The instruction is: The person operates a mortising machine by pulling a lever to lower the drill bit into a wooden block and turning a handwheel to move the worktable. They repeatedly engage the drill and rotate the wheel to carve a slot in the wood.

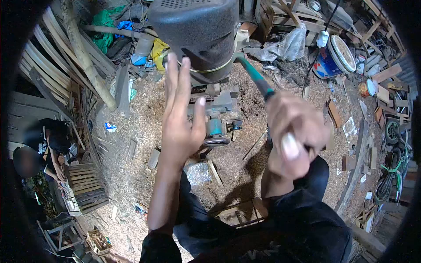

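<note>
Right fingers (302,125) clenched, slim teal handle (253,75)

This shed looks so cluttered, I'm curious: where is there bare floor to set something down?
The sawdust floor lies mostly bare between the leaning pole and the machine, and down toward the slatted crate. Right of the right hand, which grips the teal handle, wood offcuts crowd it.

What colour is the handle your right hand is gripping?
Teal handle in the right hand; clearest in the head view.
</note>
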Demonstrator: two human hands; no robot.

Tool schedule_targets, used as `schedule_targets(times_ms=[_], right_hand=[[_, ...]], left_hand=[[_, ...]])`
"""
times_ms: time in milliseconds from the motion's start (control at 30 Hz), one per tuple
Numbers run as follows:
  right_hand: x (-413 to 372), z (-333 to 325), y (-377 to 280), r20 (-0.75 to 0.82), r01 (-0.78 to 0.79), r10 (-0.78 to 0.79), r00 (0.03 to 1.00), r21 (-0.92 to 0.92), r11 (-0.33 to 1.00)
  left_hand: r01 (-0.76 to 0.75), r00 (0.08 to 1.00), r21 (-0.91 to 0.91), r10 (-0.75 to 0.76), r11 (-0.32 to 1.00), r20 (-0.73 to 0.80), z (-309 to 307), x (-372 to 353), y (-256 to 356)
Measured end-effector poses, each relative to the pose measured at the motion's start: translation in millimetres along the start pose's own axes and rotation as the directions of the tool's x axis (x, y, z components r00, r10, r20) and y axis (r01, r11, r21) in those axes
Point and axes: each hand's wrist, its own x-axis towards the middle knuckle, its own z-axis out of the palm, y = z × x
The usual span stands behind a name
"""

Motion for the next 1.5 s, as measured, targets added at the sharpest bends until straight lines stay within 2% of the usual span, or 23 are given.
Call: schedule_targets(times_ms=[133, 233, 467, 533, 567, 633, 667, 733, 800, 833, 900, 933, 967, 1000, 1067, 1100, 1133, 1200, 1300, 1367, 1400, 1433, 1500], right_hand=[[-11, -4, 2, 0.090, 0.079, -0.085, 0.992, 0.063, 0.995], [-10, -6, 6, 0.099, 0.069, -0.068, 0.993, -0.004, 0.998], [-14, -2, 12, -0.137, -0.087, 0.081, 0.987, -0.036, 0.996], [-5, 6, 20, -0.196, -0.023, -0.017, 0.981, -0.196, 0.980], [4, 10, 20, -0.218, 0.010, -0.073, 0.973, -0.277, 0.961], [23, 16, 8, -0.199, -0.058, -0.014, 0.980, -0.351, 0.934], [29, 20, 3, -0.222, -0.089, 0.029, 0.975, -0.267, 0.960], [25, 11, 16, -0.128, -0.044, -0.024, 0.992, -0.503, 0.863], [-1, -10, 27, 0.031, -0.187, 0.236, 0.971, -0.516, 0.836], [-21, -14, 26, 0.105, -0.258, 0.373, 0.922, -0.551, 0.794], [-87, -26, 46, 0.148, -0.401, 0.646, 0.749, -0.675, 0.619], [-137, -38, 74, 0.214, -0.389, 0.721, 0.659, -0.724, 0.570], [-149, -37, 63, 0.274, -0.276, 0.922, 0.273, -0.896, 0.348], [-185, -45, 80, 0.413, 0.012, 0.911, -0.022, -0.911, 0.413], [-217, -37, 78, 0.418, 0.159, 0.841, -0.343, -0.856, 0.491], [-200, -13, 60, 0.412, 0.059, 0.847, -0.337, -0.888, 0.456], [-195, -2, 53, 0.519, -0.032, 0.839, -0.162, -0.853, 0.522], [-194, 9, 49, 0.636, -0.168, 0.743, 0.209, -0.725, 0.668], [-187, 13, 64, 0.644, -0.226, 0.727, 0.238, -0.691, 0.687], [-184, 4, 69, 0.619, -0.188, 0.772, 0.143, -0.749, 0.635], [-183, 0, 73, 0.602, -0.147, 0.795, 0.075, -0.781, 0.606], [-181, -4, 76, 0.579, -0.102, 0.815, 0.011, -0.810, 0.577], [-182, -11, 83, 0.580, -0.123, 0.814, 0.027, -0.806, 0.579]], left_hand=[[0.061, 0.998, 0.004, -0.061, 0.998, 0.019, 0, -17, -2], [0.128, 0.992, -0.039, -0.127, 0.991, 0.019, 2, -26, 0], [0.256, 0.965, 0.007, -0.256, 0.967, 0.052, 31, -101, -43], [0.249, 0.966, 0.083, -0.254, 0.965, 0.050, 39, -126, -56], [0.339, 0.936, 0.073, -0.344, 0.938, 0.078, 38, -127, -53], [0.510, 0.845, 0.065, -0.513, 0.858, 0.148, 36, -130, -49], [0.428, 0.901, 0.089, -0.433, 0.899, 0.037, 47, -144, -64], [0.486, 0.855, 0.143, -0.503, 0.862, 0.124, 51, -156, -73], [0.540, 0.791, 0.211, -0.577, 0.815, 0.205, 51, -167, -75], [0.563, 0.750, 0.251, -0.614, 0.788, 0.246, 53, -173, -75], [0.593, 0.677, 0.329, -0.676, 0.735, 0.290, 61, -188, -73], [0.599, 0.651, 0.367, -0.700, 0.712, 0.294, 68, -197, -71], [0.601, 0.627, 0.405, -0.721, 0.689, 0.295, 75, -205, -77], [0.603, 0.511, 0.518, -0.793, 0.606, 0.333, 102, -226, -108], [0.563, 0.454, 0.592, -0.814, 0.577, 0.362, 127, -260, -127], [0.541, 0.434, 0.624, -0.822, 0.564, 0.368, 133, -266, -131], [0.434, 0.472, 0.644, -0.767, 0.631, 0.434, 135, -269, -130], [0.565, 0.479, 0.524, -0.770, 0.638, 0.422, 152, -284, -151], [0.785, 0.504, 0.234, -0.811, 0.574, 0.296, 149, -299, -169], [0.565, 0.497, 0.537, -0.778, 0.626, 0.384, 121, -273, -149], [0.539, 0.539, 0.497, -0.732, 0.680, 0.417, 119, -279, -156], [0.563, 0.509, 0.522, -0.767, 0.640, 0.391, 121, -287, -166], [0.600, 0.457, 0.564, -0.822, 0.567, 0.340, 124, -290, -176]])
